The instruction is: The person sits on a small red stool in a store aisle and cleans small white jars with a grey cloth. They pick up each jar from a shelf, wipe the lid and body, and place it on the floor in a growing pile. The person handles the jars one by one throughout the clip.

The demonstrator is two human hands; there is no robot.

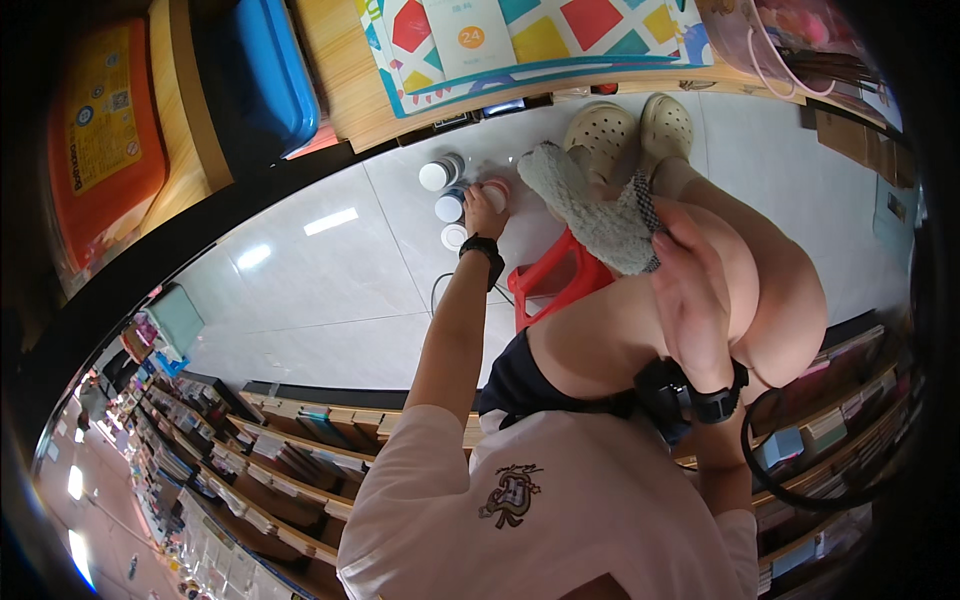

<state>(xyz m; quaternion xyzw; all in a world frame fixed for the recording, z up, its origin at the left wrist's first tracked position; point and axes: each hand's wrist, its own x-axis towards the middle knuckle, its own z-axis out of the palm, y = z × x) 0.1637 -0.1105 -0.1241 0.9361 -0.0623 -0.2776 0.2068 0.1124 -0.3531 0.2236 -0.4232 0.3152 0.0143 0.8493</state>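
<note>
My left hand (486, 214) reaches down to the tiled floor, its fingers around the near-left side of a white-lidded, pinkish jar (496, 193); part of the grip is hidden. Close by on its left stand a jar with a dark body and pale lid (450, 205), another white-lidded jar (437, 175) and a small white round container (453, 236). In my right hand (694, 292), above my knees, is a fluffy grey cloth (592, 206) with a dark checked edge. It hangs out towards my shoes.
A red plastic stool (559, 281) is beside my leg. Ahead runs a wooden shelf edge (360, 124) bearing patterned boxes (540, 37), a blue bin (281, 75) and an orange container (112, 142). A pink basket (772, 67) is at upper right. Bookshelves (300, 450) stand behind me; a black cable (765, 480) loops at right.
</note>
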